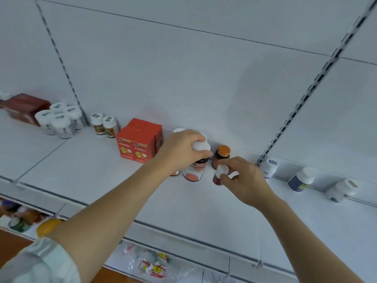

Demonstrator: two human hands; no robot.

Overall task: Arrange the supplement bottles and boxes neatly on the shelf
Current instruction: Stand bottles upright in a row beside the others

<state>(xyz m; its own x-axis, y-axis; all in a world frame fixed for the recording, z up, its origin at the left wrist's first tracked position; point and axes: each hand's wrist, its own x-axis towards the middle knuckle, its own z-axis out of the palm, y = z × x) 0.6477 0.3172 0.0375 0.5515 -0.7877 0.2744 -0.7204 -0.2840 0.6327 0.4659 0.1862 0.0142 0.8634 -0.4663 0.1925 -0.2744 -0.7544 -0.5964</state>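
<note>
Near the middle of the frame, a large bottle (193, 170) with a white cap and a pink label is held from above by the left hand (180, 152), whose fingers are curled round the cap. Just right of it, a small brown bottle (218, 176) with a white cap is pinched at the cap by the fingertips of the right hand (244, 178). Both bottles appear to stand on the white shelf (91, 170), though contact with the surface cannot be confirmed.

Behind the small bottle, an orange-capped brown bottle (221, 157) is seen close to the back panel, and a further white-capped bottle (178, 130) is partly hidden behind the left hand. Red boxes (138, 142) are stacked to the left of centre.

The main risk is judged to be a knock: the three bottles are crowded, so the orange-capped one could be tipped if either held bottle is slid back carelessly. A cap-only grip is also a weakness; a loose cap could allow a bottle to be dropped or swung. At the right of the frame, three bottles (302, 180) lie or lean along the back edge, and these could be set rolling by a jolt to the shelf.
</note>
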